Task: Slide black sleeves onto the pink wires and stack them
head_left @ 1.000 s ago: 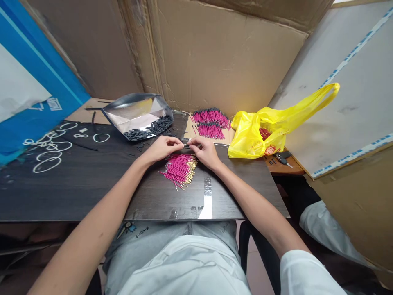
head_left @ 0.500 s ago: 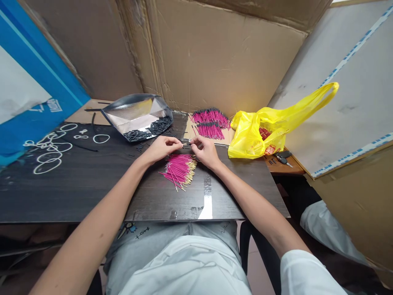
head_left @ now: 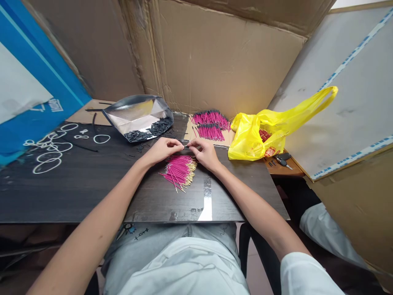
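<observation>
My left hand (head_left: 166,150) is closed in a pinch over the table, holding a thin pink wire whose length is mostly hidden by the fingers. Almost touching it, my right hand (head_left: 205,152) pinches a small black sleeve (head_left: 186,146) that shows between the two sets of fingertips. Just below both hands lies a fanned pile of pink wires (head_left: 178,170) with gold tips pointing right. Beyond the right hand, more pink wires with black ends (head_left: 210,125) are stacked in two rows on cardboard.
An open silver-lined bag (head_left: 135,116) holds many black sleeves, some spilled beside it. White rubber bands (head_left: 50,157) lie at left. A yellow plastic bag (head_left: 245,139) with red items stands at right, near keys (head_left: 283,160). A cardboard wall (head_left: 221,57) closes the back.
My hands have come closer together, the right one shifting slightly left. The gold tip seen between the fingertips before is now covered, and a black sleeve shows there.
</observation>
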Demonstrator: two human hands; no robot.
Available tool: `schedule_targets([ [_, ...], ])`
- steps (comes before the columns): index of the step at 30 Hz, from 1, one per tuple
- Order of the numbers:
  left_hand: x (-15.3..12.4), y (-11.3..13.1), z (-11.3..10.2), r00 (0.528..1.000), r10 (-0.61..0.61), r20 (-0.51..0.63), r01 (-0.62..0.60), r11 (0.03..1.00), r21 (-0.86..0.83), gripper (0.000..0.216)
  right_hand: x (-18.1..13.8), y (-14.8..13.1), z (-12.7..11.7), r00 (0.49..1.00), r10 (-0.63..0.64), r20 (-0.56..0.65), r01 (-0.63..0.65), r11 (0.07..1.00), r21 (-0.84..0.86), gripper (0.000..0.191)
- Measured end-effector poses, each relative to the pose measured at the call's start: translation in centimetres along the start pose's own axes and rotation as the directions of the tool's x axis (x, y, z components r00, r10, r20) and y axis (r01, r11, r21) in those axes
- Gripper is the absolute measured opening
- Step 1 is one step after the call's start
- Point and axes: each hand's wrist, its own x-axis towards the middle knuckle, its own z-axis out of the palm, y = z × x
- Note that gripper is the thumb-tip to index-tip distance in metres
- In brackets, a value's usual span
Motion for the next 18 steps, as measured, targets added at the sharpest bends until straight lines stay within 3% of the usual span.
schedule_targets([
  [18,-0.08,0.15,0.03,0.999,0.026,-0.029,-0.026,0.999,0.024,0.040,0.04,-0.24,-0.30,0.998,0.057,-0.020,-0.058,0.998,-0.029,0.009],
])
